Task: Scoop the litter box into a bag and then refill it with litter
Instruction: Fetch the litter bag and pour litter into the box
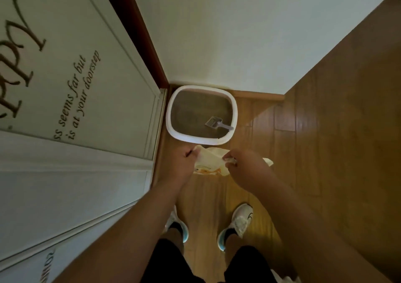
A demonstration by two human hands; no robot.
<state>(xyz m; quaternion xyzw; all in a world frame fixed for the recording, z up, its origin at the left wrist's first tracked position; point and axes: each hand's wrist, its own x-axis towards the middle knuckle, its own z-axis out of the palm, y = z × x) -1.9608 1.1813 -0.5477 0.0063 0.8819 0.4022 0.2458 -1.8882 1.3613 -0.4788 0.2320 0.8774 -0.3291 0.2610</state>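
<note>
Both hands are on the bag (211,160), held above the wooden floor (303,152) just in front of the litter box (233,113). Your left hand (178,163) pinches the bag's left edge and your right hand (243,165) pinches a crumpled fold on the right. The step in hand looks like opening the bag: rub the two layers apart between your fingertips, then pull the hands away from each other until the mouth gapes wide. Keep the opening close to the box's near rim so scooped clumps have little way to travel. To the right inside the box, the scoop (214,123) lies on the litter (195,109) with its handle toward the near right corner, ready for your right hand once the bag stays open.
</note>
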